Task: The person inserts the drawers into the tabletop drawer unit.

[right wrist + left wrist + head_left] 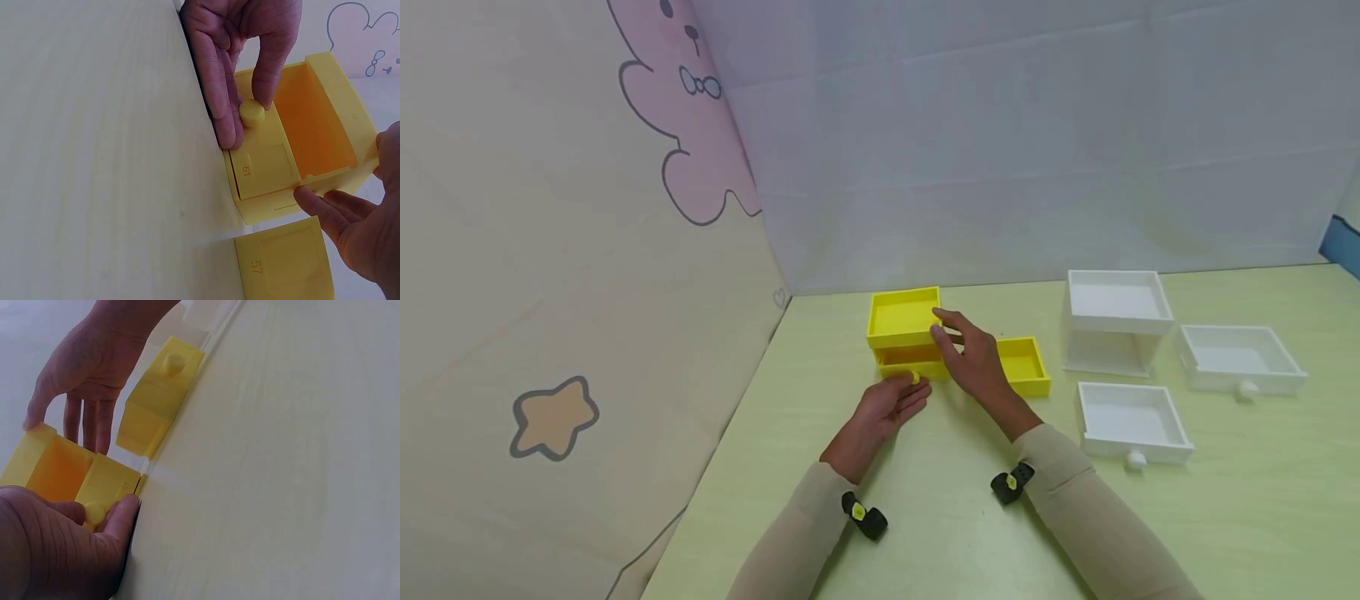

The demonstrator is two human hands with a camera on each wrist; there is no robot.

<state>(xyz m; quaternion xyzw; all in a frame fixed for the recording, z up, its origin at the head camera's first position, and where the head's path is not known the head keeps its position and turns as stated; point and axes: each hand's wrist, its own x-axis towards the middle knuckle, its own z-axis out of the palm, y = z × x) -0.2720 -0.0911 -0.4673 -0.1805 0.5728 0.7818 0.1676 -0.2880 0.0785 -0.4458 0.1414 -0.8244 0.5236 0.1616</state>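
Observation:
A small yellow cabinet [904, 340] with a tray-like top stands on the table, its upper compartment hollow. In its lower slot sits a yellow drawer [262, 165], which looks pushed in. My left hand [883, 406] pinches the drawer's round knob [252, 114] between thumb and fingers, the other fingers lying low along the drawer front. My right hand [973, 358] touches the cabinet's right side with fingers extended. Beside the cabinet, partly behind the right wrist, lies a second yellow drawer [1024, 368], its knob showing in the left wrist view.
To the right stands a white cabinet [1117, 321] with open compartments. One white drawer [1135, 421] lies in front of it and another white drawer [1242, 358] to its right. A fabric wall [1015, 150] rises behind the table [940, 533].

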